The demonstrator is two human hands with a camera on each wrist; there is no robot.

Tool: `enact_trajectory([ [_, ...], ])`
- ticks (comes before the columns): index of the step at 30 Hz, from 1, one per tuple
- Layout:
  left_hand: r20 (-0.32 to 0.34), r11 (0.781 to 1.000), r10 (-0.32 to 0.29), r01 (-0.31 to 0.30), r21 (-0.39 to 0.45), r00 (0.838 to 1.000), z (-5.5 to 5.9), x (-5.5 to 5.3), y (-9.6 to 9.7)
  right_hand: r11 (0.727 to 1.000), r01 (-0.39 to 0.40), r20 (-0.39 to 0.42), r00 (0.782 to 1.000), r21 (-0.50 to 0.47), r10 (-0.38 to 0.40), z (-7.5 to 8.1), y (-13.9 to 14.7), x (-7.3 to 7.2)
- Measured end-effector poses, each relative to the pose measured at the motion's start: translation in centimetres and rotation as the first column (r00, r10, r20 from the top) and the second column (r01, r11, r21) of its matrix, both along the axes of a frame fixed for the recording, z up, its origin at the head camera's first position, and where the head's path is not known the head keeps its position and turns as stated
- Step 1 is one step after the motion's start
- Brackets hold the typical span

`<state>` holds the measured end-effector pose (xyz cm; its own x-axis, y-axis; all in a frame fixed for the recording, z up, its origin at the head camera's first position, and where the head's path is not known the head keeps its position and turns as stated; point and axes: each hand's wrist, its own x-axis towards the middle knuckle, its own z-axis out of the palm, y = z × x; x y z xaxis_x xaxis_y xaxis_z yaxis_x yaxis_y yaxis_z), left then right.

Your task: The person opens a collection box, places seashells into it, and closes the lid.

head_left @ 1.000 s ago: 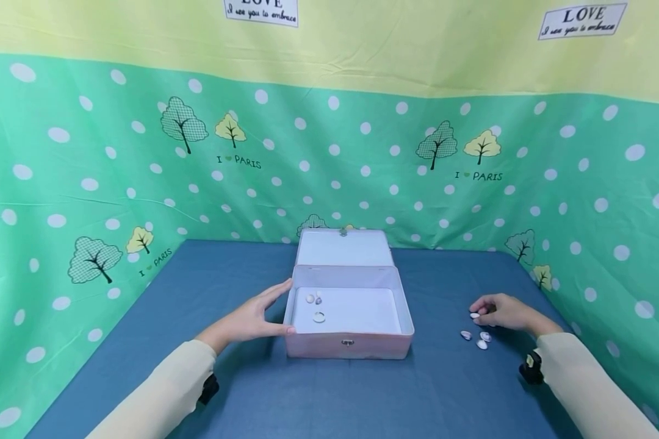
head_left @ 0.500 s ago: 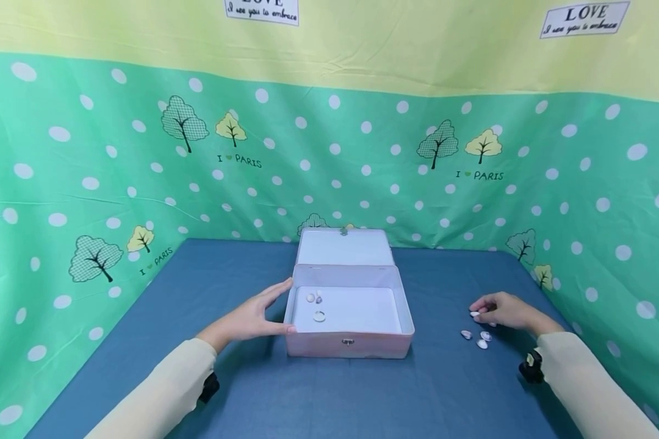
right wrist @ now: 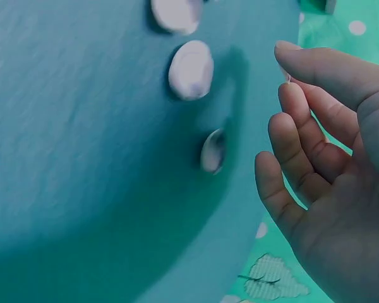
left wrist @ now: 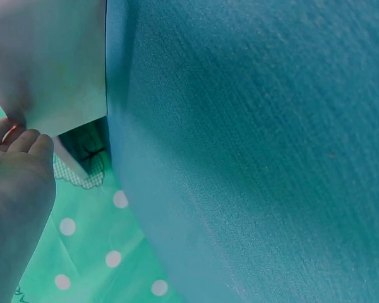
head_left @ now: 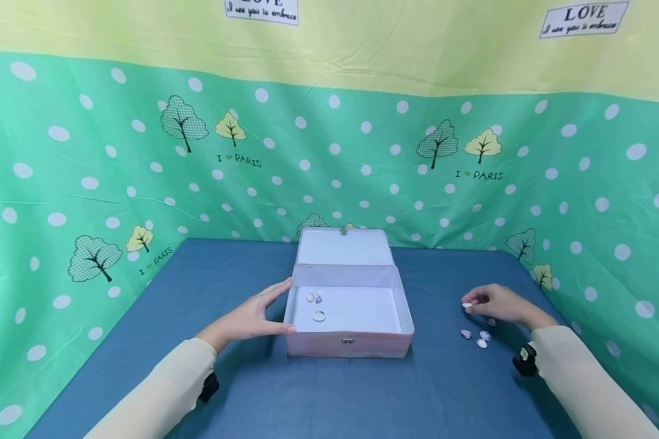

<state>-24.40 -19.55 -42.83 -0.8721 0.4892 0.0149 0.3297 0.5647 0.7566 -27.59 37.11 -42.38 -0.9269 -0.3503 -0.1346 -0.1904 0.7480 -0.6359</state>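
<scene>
In the head view a pale pink box (head_left: 348, 346) stands with its lid (head_left: 343, 247) raised at the back. My left hand (head_left: 247, 318) rests along its left side, fingers extended on the wall and thumb at the front left corner. My right hand (head_left: 502, 303) pinches a small white seashell (head_left: 467, 305) between thumb and fingertips, over the right of the table. In the right wrist view only a thin edge of it shows. Several seashells (right wrist: 191, 70) lie on the cloth below that hand. Inside the box, at its left, lie small shells (head_left: 310, 298) and a round pale piece (head_left: 319, 316).
Dark blue cloth (head_left: 357, 399) covers the table. A green dotted curtain (head_left: 335, 149) hangs behind it and along both sides. The box has a metal clasp (head_left: 348, 342) on its front. Black cameras (head_left: 524, 361) are strapped under both wrists.
My right hand has moved slightly left and away from me with the pinched seashell, uncovering more of a shell beneath it. My left hand and the box have stayed put.
</scene>
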Motion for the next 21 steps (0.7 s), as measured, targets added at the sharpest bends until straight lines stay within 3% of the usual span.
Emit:
enact_trajectory([
  [21,0.016,1.000,0.011,-0.011,-0.005,1.000,-0.1,-0.1,0.0,0.995,-0.093,-0.204,0.974,0.039,0.099,4.8,-7.1,-1.5],
])
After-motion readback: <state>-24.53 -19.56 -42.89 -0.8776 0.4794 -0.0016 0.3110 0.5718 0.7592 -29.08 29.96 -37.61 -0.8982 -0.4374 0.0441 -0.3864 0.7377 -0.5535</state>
